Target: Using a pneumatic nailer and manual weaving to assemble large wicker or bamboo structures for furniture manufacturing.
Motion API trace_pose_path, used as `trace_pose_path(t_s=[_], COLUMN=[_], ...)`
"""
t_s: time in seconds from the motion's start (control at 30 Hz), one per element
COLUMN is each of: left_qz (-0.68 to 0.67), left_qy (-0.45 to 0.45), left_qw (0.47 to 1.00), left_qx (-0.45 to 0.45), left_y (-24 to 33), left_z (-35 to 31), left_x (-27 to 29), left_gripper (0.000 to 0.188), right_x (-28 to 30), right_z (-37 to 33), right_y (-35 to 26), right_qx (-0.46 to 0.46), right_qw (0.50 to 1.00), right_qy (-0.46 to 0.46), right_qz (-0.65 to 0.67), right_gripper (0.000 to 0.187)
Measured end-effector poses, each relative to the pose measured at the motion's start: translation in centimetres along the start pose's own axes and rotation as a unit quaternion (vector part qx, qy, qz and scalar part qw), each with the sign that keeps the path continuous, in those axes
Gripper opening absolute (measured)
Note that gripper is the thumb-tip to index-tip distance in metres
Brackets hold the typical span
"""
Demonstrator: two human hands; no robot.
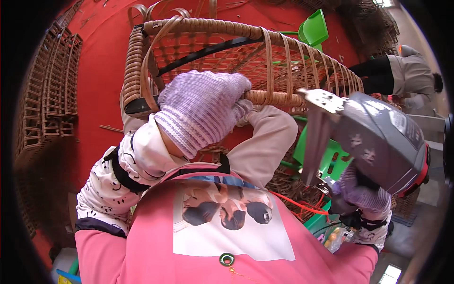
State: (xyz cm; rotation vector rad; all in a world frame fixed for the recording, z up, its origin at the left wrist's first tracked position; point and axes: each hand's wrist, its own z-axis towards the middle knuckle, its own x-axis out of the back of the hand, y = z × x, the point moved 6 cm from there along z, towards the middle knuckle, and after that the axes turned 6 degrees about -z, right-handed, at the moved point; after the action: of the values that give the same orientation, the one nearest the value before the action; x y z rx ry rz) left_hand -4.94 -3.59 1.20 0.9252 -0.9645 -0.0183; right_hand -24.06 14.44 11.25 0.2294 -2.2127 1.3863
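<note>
Gripping wrapped edge point(269, 97) of basket point(203, 24), in front, w/ L hand point(203, 108), well closed. Holding nail gun point(385, 135) in curled R hand point(362, 191), close by edge; cannot tell if touching. Prob. at fastening step. Next: to keep edge steady, aim square.

The woven frame point(203, 25) is bound in smooth, faintly glossy cane, its sides laced with rougher strips. The hands point(203, 109) are covered in matt, ribbed knit cloth. At right, the power tool point(378, 135) is cased in smooth, glossy plastic and tipped with shiny metal. Smooth plastic is seen in the far scoop point(314, 29), soft matt cloth in the near pink garment point(146, 236).
</note>
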Motion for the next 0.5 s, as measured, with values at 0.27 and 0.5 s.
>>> trace_pose_path(t_s=[0.27, 0.5], left_qz=[0.032, 0.040], left_qy=[0.002, 0.019], left_qw=[0.999, 0.999], left_qx=[-0.021, -0.016], left_y=[-0.3, 0.1], left_z=[0.0, -0.3], left_x=[-0.3, 0.1], left_gripper=[0.020, 0.017], right_x=[-2.8, -4.4], right_z=[1.2, 3.2], right_y=[-3.2, -4.1], right_qx=[-0.116, -0.225], right_qw=[0.987, 0.967], right_qy=[-0.074, -0.113], right_qz=[-0.086, -0.048], right_gripper=[0.026, 0.030])
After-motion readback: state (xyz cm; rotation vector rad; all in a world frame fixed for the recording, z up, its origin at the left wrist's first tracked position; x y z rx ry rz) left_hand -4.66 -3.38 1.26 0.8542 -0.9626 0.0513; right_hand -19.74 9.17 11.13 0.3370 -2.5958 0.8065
